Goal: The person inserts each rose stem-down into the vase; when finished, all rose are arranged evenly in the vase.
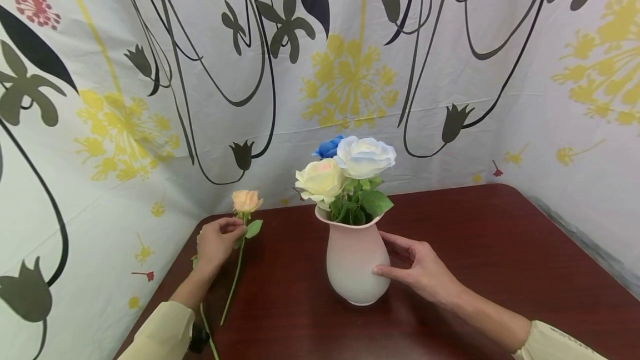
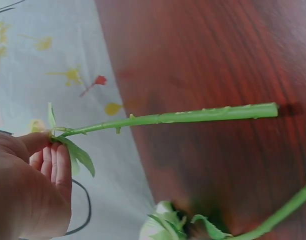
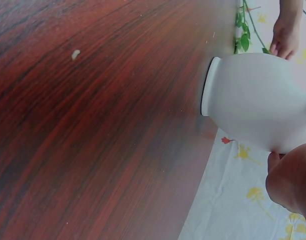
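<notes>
Three full-petalled flowers, a deep blue rose, a white rose washed with pale blue and a cream rose, are standing in a smooth, round-bellied vase, pink at its wavy rim and white below, on a glossy, dark red wood-grained table. With our left hand we are pinching a small peach rose between thumb and fingers, high on its thin green stem, well apart from the vase on its left. With our right hand we are steadying the vase's right side, thumb in front and fingers curving behind. We are, in our judgement, adding roses one by one; the next move is calling for raising the peach rose's cut end above the rim and threading it past the crowding leaves. Another pale rose is lying on the table near the left hand. We are working close to the table's left edge, where a white, flower-printed cloth is hanging behind and beside us, but bare tabletop is leaving room between the peach rose and the vase, and more is spreading to the right.
</notes>
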Tool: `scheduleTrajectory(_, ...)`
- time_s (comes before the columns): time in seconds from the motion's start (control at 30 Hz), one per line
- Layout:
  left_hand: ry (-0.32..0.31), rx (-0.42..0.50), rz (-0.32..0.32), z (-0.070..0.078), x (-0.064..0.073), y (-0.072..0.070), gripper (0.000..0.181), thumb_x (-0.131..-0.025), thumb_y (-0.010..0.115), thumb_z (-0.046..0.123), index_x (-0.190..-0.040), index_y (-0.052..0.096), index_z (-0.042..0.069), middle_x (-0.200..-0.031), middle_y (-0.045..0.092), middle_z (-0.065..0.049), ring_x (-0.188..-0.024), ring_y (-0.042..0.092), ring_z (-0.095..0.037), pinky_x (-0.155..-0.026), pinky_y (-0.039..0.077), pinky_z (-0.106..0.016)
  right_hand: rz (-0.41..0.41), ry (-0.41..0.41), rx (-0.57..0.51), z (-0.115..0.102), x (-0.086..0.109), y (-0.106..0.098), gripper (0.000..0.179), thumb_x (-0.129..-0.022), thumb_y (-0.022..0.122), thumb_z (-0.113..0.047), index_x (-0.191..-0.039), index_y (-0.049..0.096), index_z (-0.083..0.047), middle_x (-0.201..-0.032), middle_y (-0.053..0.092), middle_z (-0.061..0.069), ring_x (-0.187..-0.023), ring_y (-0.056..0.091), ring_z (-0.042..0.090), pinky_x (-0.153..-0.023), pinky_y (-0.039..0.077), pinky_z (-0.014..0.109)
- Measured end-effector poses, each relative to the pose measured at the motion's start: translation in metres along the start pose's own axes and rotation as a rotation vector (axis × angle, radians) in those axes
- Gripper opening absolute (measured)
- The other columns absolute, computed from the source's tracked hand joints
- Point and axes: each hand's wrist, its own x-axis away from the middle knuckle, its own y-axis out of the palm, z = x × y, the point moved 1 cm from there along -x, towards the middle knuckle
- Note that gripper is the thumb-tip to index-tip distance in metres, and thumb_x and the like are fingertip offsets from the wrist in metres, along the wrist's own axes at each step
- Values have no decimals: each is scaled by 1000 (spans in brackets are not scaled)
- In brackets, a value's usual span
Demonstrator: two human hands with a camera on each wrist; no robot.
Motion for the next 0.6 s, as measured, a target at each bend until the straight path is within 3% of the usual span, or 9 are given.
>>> scheduleTrajectory(0.2,18,144,24,20,2,-8,20,-95,83,23,-109,82,9,-101,80,-7,-85,69,-9,-72,51,-19,-2,-3,-19,0,0,0,75,-88,90,-23,-152,56,-3,-151,59,16,-131,64,32,-98,55,27)
scheduleTrajectory(0.3,26,253,28,31,4,-12,21,-95,83,20,-111,81,6,-104,79,-11,-86,69,-6,-72,54,-17,-3,-3,-21,0,0,1,75,-88,90,-23,-152,56,-2,-151,60,16,-131,64,32,-98,56,29)
scheduleTrajectory(0.6,64,463,70,70,12,-28,27,-97,82,20,-116,77,2,-107,77,-1,-97,71,-10,-81,57,-18,-2,0,-18,0,0,0,76,-88,91,-23,-152,56,-2,-151,59,16,-131,64,32,-98,55,27)
